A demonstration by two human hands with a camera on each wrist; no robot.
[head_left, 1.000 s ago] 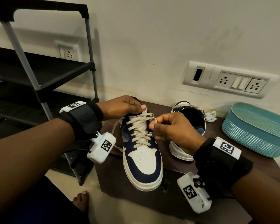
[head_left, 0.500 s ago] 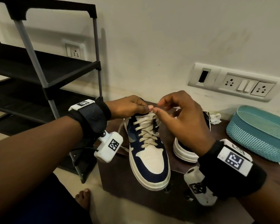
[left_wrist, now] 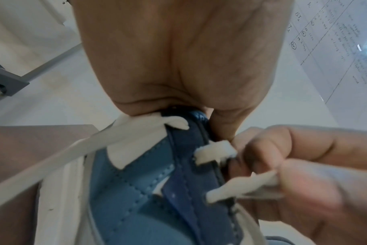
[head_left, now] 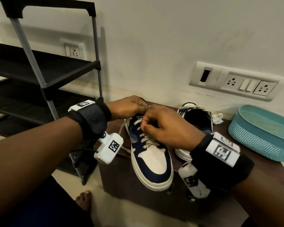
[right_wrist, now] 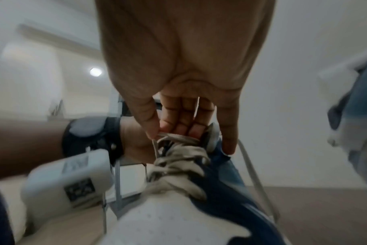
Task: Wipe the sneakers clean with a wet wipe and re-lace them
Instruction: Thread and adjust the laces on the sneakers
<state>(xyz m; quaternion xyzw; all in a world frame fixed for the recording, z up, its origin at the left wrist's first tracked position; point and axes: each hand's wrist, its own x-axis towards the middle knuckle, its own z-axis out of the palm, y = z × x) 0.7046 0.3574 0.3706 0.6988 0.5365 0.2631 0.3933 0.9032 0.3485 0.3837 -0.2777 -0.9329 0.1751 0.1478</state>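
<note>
A navy and white sneaker [head_left: 152,161] stands on the brown table [head_left: 138,202], toe towards me. My left hand [head_left: 143,107] grips its collar at the top, and in the left wrist view that hand [left_wrist: 210,116] is curled over the rim. My right hand [head_left: 143,127] pinches a cream lace [left_wrist: 237,189] at the upper eyelets; in the right wrist view this hand [right_wrist: 168,132] has thumb and fingers closed on the top crossing of the laces [right_wrist: 178,157]. A loose lace end [left_wrist: 52,162] trails off the left side. The second sneaker [head_left: 197,122] stands behind my right hand.
A crumpled white wipe [head_left: 217,117] lies behind the second sneaker by the wall. A teal basket [head_left: 261,133] stands at the table's right end. A black shoe rack [head_left: 39,79] stands on the left. My bare foot [head_left: 84,200] is on the floor below.
My right hand rose from the middle laces to the top beside my left fingertips, then came down slightly onto the upper laces. My left hand stayed on the collar.
</note>
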